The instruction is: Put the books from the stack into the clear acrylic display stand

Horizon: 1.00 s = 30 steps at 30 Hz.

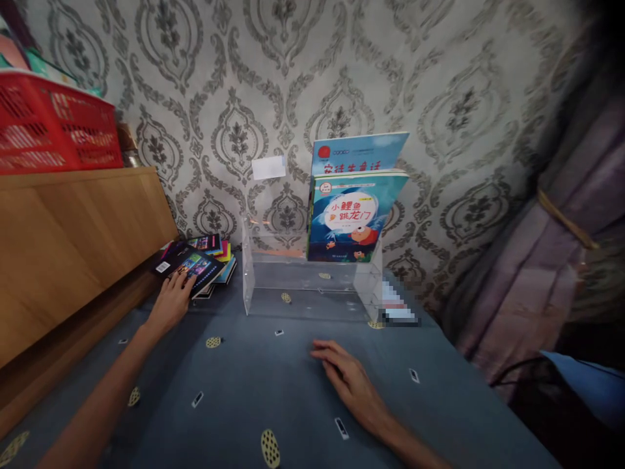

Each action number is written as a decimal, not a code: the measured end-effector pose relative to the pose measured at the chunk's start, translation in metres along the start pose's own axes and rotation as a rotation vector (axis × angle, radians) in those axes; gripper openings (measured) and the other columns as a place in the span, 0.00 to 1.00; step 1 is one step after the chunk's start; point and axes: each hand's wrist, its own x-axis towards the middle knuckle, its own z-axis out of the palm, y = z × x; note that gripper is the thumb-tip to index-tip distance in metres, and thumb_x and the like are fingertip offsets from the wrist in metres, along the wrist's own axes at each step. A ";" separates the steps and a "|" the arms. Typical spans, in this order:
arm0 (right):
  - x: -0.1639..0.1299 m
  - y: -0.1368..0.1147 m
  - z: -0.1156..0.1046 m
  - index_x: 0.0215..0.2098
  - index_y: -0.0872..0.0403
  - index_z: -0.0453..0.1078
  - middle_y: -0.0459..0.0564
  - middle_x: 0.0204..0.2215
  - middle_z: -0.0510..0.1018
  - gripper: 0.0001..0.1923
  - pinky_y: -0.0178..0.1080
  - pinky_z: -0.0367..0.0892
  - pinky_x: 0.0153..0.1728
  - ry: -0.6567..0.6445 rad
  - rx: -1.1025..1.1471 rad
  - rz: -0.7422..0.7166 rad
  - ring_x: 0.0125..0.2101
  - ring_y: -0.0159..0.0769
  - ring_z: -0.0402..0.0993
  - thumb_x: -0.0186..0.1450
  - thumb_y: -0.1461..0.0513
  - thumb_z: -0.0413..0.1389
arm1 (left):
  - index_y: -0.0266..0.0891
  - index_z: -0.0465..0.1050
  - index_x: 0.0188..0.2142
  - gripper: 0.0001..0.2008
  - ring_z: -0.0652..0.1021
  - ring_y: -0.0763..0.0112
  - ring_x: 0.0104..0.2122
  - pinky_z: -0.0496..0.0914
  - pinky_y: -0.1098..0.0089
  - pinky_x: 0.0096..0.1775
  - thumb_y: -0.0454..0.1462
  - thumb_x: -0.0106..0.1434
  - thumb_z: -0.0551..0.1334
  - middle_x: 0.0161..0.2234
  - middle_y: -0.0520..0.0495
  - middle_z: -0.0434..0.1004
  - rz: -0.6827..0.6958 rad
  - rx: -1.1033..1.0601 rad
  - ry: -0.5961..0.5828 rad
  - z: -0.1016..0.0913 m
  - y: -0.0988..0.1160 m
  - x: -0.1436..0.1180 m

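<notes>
**Dark book on top of the pile by the wall**

The black book point(188, 267) has bright colourful panels on its cover and a white barcode sticker near one corner. It lies flat and a bit skewed on top of a messy stack of books point(219, 257), just beside the wooden cabinet.

Worn on the head, looking forward and down across a grey-blue cloth point(293, 391) toward a patterned wall point(342, 78). Close enough to take in both forearms from the bottom edge. Wooden board point(63, 247) at left, curtain point(561, 247) at right. Single view only.
</notes>
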 end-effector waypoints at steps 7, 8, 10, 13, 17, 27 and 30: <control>0.003 -0.005 -0.002 0.45 0.50 0.77 0.56 0.51 0.77 0.16 0.53 0.69 0.54 -0.004 -0.016 0.007 0.51 0.45 0.76 0.69 0.60 0.47 | 0.34 0.66 0.62 0.30 0.60 0.46 0.66 0.57 0.45 0.64 0.26 0.60 0.50 0.64 0.33 0.64 0.077 -0.053 -0.018 -0.001 0.007 -0.070; 0.003 -0.006 -0.003 0.45 0.50 0.77 0.56 0.51 0.77 0.16 0.52 0.70 0.54 -0.013 -0.017 0.005 0.50 0.45 0.76 0.69 0.60 0.47 | 0.35 0.66 0.62 0.31 0.60 0.47 0.66 0.57 0.45 0.64 0.25 0.59 0.50 0.64 0.33 0.63 0.097 -0.069 -0.016 -0.002 0.010 -0.081; 0.005 -0.010 -0.005 0.45 0.50 0.77 0.56 0.51 0.78 0.16 0.51 0.70 0.53 -0.029 -0.016 -0.005 0.50 0.45 0.76 0.69 0.61 0.47 | 0.37 0.64 0.63 0.33 0.59 0.49 0.67 0.57 0.45 0.64 0.25 0.58 0.50 0.65 0.35 0.62 0.139 -0.113 -0.031 -0.003 0.015 -0.103; 0.007 -0.015 -0.007 0.44 0.50 0.77 0.56 0.50 0.78 0.16 0.50 0.71 0.51 -0.042 -0.006 -0.024 0.49 0.45 0.77 0.69 0.61 0.47 | 0.41 0.62 0.65 0.36 0.62 0.54 0.66 0.61 0.49 0.63 0.24 0.57 0.50 0.65 0.40 0.63 0.197 -0.197 -0.103 -0.004 0.027 -0.133; 0.008 -0.020 -0.007 0.43 0.51 0.78 0.56 0.49 0.79 0.16 0.49 0.72 0.50 -0.050 -0.006 -0.027 0.48 0.44 0.77 0.68 0.62 0.47 | 0.43 0.63 0.64 0.37 0.62 0.56 0.66 0.60 0.49 0.64 0.22 0.56 0.50 0.65 0.43 0.64 0.226 -0.261 -0.158 -0.010 0.043 -0.157; 0.007 -0.020 -0.006 0.43 0.52 0.78 0.55 0.47 0.79 0.16 0.48 0.71 0.50 -0.050 -0.011 -0.058 0.47 0.42 0.77 0.68 0.64 0.47 | 0.49 0.53 0.69 0.47 0.55 0.55 0.69 0.58 0.46 0.64 0.19 0.51 0.51 0.68 0.45 0.58 0.324 -0.384 -0.144 -0.034 0.081 -0.184; 0.006 -0.018 -0.005 0.43 0.51 0.78 0.55 0.47 0.80 0.17 0.48 0.71 0.51 -0.046 -0.012 -0.065 0.47 0.42 0.77 0.67 0.65 0.47 | 0.50 0.49 0.70 0.49 0.53 0.56 0.69 0.57 0.45 0.65 0.18 0.50 0.50 0.68 0.46 0.57 0.360 -0.421 -0.148 -0.038 0.093 -0.188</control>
